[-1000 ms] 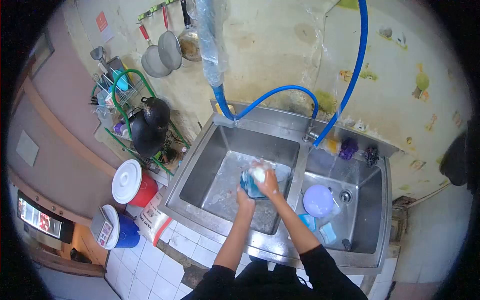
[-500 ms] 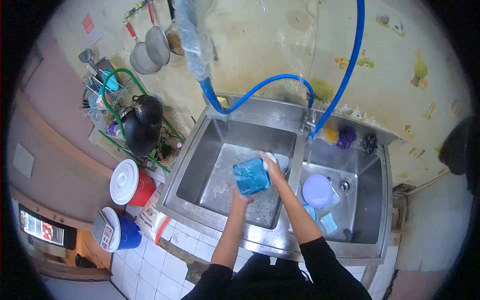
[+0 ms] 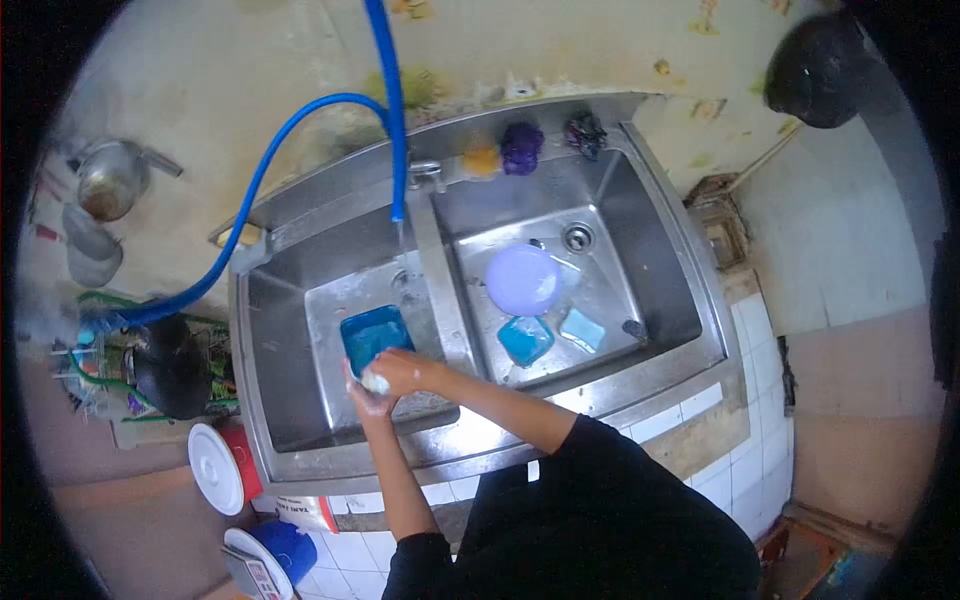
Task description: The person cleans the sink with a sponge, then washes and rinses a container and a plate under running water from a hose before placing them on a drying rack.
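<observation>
Over the left sink basin, a square blue plastic container [image 3: 372, 328] has its open side facing up toward me. My left hand [image 3: 366, 397], with foam on it, grips the container at its near edge. Close against it, my right hand [image 3: 408, 372] is closed around a white, foamy sponge [image 3: 376, 384] at the container's near corner. My right hand hides part of that corner. From the end of the blue hose [image 3: 398, 190], water runs into the basin behind the container.
The right basin [image 3: 655, 300] holds a round lavender lid [image 3: 523, 280], a small blue container [image 3: 525, 340] and a light blue piece [image 3: 582, 330]. Purple [image 3: 521, 149] and orange scrubbers [image 3: 482, 161] sit on the back ledge beside the tap [image 3: 427, 172]. Lidded buckets stand at the left.
My view has swung right. The container has turned its open side up, and my right hand with the sponge has moved from its far side to its near corner. Water now shows from the hose.
</observation>
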The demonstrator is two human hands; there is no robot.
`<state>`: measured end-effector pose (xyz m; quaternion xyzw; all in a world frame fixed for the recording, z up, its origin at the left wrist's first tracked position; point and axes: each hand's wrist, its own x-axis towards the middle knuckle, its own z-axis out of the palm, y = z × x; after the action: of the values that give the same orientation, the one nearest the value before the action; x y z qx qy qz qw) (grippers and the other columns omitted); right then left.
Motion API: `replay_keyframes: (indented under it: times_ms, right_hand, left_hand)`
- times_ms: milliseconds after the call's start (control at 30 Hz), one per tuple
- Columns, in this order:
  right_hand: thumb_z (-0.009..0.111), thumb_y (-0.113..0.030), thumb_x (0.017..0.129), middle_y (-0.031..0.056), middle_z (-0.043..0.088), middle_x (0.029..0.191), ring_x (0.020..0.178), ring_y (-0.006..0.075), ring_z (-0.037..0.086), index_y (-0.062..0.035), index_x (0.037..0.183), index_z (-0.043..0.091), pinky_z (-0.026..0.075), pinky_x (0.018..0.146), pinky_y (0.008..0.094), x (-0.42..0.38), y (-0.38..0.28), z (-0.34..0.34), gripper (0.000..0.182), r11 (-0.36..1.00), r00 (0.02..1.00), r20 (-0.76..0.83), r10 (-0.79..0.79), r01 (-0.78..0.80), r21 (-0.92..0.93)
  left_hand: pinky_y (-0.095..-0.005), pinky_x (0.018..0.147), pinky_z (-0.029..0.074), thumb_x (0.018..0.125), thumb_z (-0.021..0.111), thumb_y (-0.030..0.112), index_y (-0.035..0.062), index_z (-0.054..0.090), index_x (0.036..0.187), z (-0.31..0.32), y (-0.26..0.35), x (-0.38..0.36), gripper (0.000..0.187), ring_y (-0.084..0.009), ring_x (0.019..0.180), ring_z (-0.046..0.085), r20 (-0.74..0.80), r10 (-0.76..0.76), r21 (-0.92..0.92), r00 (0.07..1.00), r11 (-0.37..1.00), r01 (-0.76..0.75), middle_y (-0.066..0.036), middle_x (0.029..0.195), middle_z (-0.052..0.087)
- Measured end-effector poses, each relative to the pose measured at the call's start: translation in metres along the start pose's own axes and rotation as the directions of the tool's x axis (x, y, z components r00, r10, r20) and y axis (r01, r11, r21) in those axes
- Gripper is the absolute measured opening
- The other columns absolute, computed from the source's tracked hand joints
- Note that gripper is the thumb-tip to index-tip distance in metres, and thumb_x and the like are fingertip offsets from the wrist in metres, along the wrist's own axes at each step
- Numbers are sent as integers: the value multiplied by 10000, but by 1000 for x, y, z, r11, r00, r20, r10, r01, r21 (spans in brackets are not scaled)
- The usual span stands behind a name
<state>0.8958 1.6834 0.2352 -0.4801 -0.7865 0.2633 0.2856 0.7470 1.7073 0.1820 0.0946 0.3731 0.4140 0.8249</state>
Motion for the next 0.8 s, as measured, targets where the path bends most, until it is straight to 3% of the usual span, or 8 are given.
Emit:
replay_keyframes:
  times_ms: [67, 233, 333, 400, 467, 600, 733, 800]
  right_hand:
    - [591, -173, 699, 149, 615, 909, 885, 311, 589, -71, 958, 577, 464, 744, 420, -19, 11, 7, 280, 1000, 996, 85, 0, 2, -24]
    - [582, -152, 733, 134, 569, 1056, 952, 333, 561, -90, 1114, 520, 455, 783, 413, -41, 26, -15, 391, 997, 947, 314, 63, -73, 23]
    - [579, -156, 742, 120, 573, 1033, 931, 328, 566, -93, 1119, 514, 457, 777, 404, -73, 36, -24, 388, 981, 989, -97, -108, 121, 148]
    - [564, -163, 759, 116, 579, 1006, 919, 309, 569, -91, 1088, 528, 459, 769, 392, -114, 54, -57, 339, 961, 970, -242, -24, 89, 262]
    - [613, -261, 734, 121, 617, 943, 875, 300, 590, -126, 987, 603, 460, 753, 425, -169, 114, -87, 287, 876, 909, 6, 417, -404, 263]
    - [618, -416, 725, 158, 596, 1027, 881, 341, 588, -122, 1184, 488, 480, 780, 420, -283, 224, -103, 560, 739, 734, 103, 671, -651, -176]
    - [619, -420, 719, 227, 564, 1066, 965, 343, 564, -90, 1306, 358, 472, 813, 415, -313, 271, -80, 722, 663, 514, 419, 748, -590, -461]
    - [628, -366, 714, 226, 570, 1051, 969, 358, 563, -79, 1310, 343, 468, 827, 423, -334, 281, -57, 721, 489, 616, -103, 781, -705, -514]
  left_hand:
    - [-426, 815, 471, 769, 536, 550, 68, 529, 1085, 0, -12, 3, 576, -269, 918, 578, -141, -3, -12, 990, 1000, 1, -103, 1014, 590]
    - [-380, 777, 491, 771, 618, 346, 45, 511, 1079, 16, -41, 3, 444, -243, 871, 590, -111, 85, 173, 990, 983, -65, -94, 963, 600]
    - [-410, 797, 495, 741, 642, 255, 35, 475, 1117, 41, -41, -4, 466, -270, 961, 564, -196, 123, 157, 973, 983, -93, -112, 1049, 569]
    - [-455, 816, 488, 739, 640, 245, 29, 451, 1143, 39, -40, -6, 495, -299, 1027, 523, -203, 171, 192, 964, 972, -132, -123, 1122, 527]
    - [-534, 836, 469, 743, 628, 240, 17, 408, 1183, 21, -42, -2, 539, -351, 1125, 442, -198, 264, 280, 944, 938, -204, -138, 1222, 445]
    - [-523, 827, 481, 747, 620, 241, 11, 398, 1193, 32, -48, -10, 549, -354, 1104, 457, -311, 357, 246, 881, 925, -289, -150, 1189, 451]
    - [-507, 793, 508, 748, 611, 245, 11, 396, 1194, 82, -49, -30, 548, -352, 1072, 485, -381, 417, 181, 825, 909, -376, -162, 1176, 449]
    - [-525, 780, 511, 749, 606, 254, -5, 389, 1188, 99, -49, -37, 554, -354, 1067, 490, -348, 445, 160, 825, 896, -415, -166, 1175, 447]
